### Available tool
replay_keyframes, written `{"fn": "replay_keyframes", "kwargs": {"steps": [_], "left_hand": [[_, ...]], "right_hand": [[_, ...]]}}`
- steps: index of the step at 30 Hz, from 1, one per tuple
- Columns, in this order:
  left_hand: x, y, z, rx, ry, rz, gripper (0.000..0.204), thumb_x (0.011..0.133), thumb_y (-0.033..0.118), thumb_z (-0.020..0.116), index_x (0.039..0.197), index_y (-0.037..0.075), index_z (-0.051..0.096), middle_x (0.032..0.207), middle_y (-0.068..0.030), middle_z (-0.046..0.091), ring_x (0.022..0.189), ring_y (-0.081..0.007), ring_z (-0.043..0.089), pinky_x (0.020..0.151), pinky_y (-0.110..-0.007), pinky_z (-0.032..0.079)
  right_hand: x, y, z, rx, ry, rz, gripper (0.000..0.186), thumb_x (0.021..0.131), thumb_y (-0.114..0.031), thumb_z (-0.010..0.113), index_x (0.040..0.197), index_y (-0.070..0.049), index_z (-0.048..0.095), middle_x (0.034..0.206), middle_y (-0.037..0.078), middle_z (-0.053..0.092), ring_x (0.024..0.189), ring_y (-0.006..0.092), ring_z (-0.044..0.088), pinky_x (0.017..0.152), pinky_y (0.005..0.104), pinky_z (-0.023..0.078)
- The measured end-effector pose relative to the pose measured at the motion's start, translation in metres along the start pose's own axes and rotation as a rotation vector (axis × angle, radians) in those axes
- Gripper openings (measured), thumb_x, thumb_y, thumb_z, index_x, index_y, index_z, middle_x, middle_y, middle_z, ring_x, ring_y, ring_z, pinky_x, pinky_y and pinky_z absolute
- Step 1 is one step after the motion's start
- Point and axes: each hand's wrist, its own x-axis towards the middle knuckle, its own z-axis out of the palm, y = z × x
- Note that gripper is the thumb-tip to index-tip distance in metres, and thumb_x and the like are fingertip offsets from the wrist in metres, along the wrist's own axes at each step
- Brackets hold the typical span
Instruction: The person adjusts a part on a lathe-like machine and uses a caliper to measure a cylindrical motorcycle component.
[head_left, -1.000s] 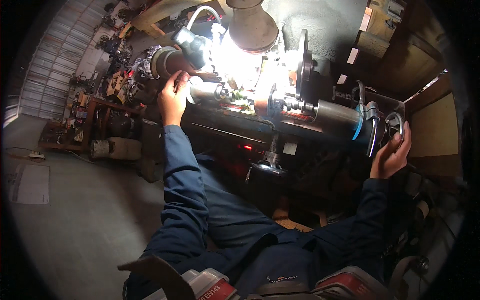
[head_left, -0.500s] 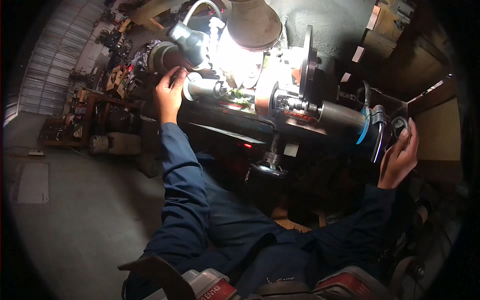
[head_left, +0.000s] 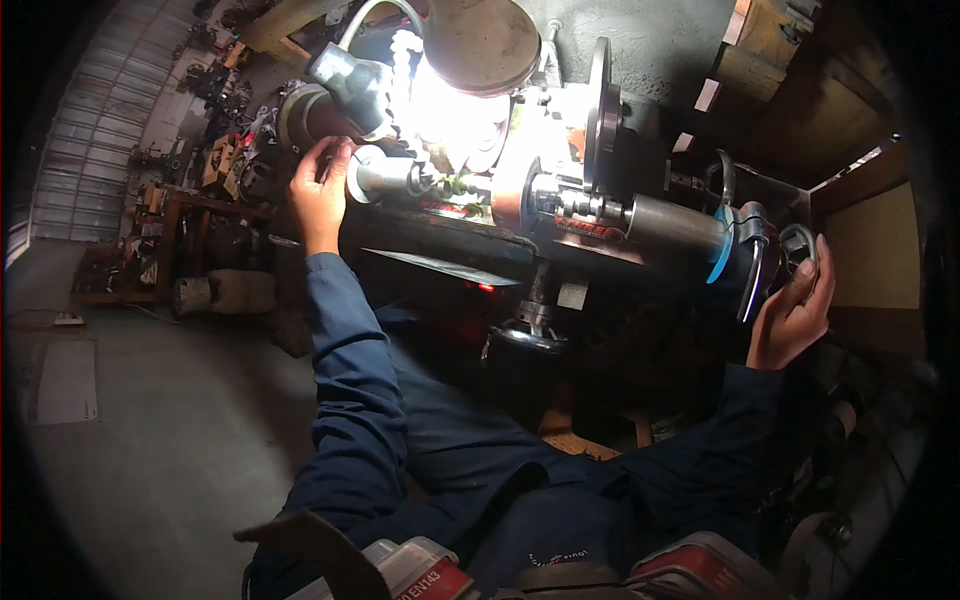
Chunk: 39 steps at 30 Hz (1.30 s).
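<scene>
A lathe-like machine with a long dark bed (head_left: 470, 232) lies across the view in front of me. My left hand (head_left: 321, 195) is at its left end, fingers curled beside a pale metal disc (head_left: 357, 174) on a short cylinder; what lies under the fingers is hidden. My right hand (head_left: 795, 313) grips the rim of a small handwheel (head_left: 797, 240) at the far right end. Next to that wheel are a long steel barrel (head_left: 675, 228), a blue ring (head_left: 721, 245) and a bent lever (head_left: 752, 285). A workpiece with a round flange (head_left: 512, 192) sits mid-machine.
A glaring lamp (head_left: 350, 88) on a curved neck lights the machine. A large upright wheel (head_left: 597, 115) stands behind it. A chromed handwheel (head_left: 528, 338) juts below the bed. A cluttered wooden bench (head_left: 190, 205) stands at the left.
The whole view has shifted slightly, so the machine appears a little farther left. Both hands stay at their places; no clear turn of the right handwheel can be made out.
</scene>
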Motion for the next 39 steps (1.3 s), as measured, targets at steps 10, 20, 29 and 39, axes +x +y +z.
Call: {"fn": "replay_keyframes", "kwargs": {"steps": [10,20,29,39], "left_hand": [[-0.165,0.096,0.012,0.385,0.059,0.728,0.014,0.092,0.019,0.062,0.091,0.005,0.062,0.08,-0.0094,0.068,0.066,-0.0205,0.064,0.061,-0.032,0.052],[-0.211,0.067,0.089,0.214,-1.202,-0.452,0.1,0.066,0.057,0.082,0.136,-0.001,0.043,0.129,-0.0274,0.052,0.121,-0.043,0.051,0.101,-0.043,0.043],[-0.207,0.086,0.105,0.231,-1.12,-0.346,0.089,0.06,0.058,0.084,0.121,-0.003,0.058,0.117,-0.021,0.063,0.109,-0.0337,0.061,0.094,-0.039,0.048],[-0.209,0.043,0.09,-0.039,-1.253,-0.679,0.068,0.07,0.041,0.084,0.119,0.0,0.061,0.103,-0.0112,0.07,0.093,-0.0198,0.065,0.084,-0.035,0.05]], "right_hand": [[-0.049,0.085,0.028,-0.215,0.448,-0.401,0.038,0.105,-0.022,0.041,0.127,0.007,0.047,0.122,0.019,0.055,0.103,0.0296,0.061,0.09,0.039,0.051],[-0.048,0.074,0.026,0.003,0.364,-0.331,0.048,0.1,-0.03,0.049,0.132,0.005,0.048,0.123,0.026,0.057,0.108,0.0393,0.061,0.088,0.0436,0.052],[-0.017,0.029,0.009,0.047,0.282,-0.235,0.04,0.102,-0.03,0.046,0.125,0.001,0.059,0.122,0.019,0.063,0.11,0.0319,0.064,0.092,0.0374,0.051],[-0.019,0.032,0.011,0.022,0.264,-0.211,0.039,0.1,-0.031,0.053,0.126,-0.002,0.059,0.123,0.017,0.063,0.11,0.0314,0.063,0.094,0.0383,0.05]]}}
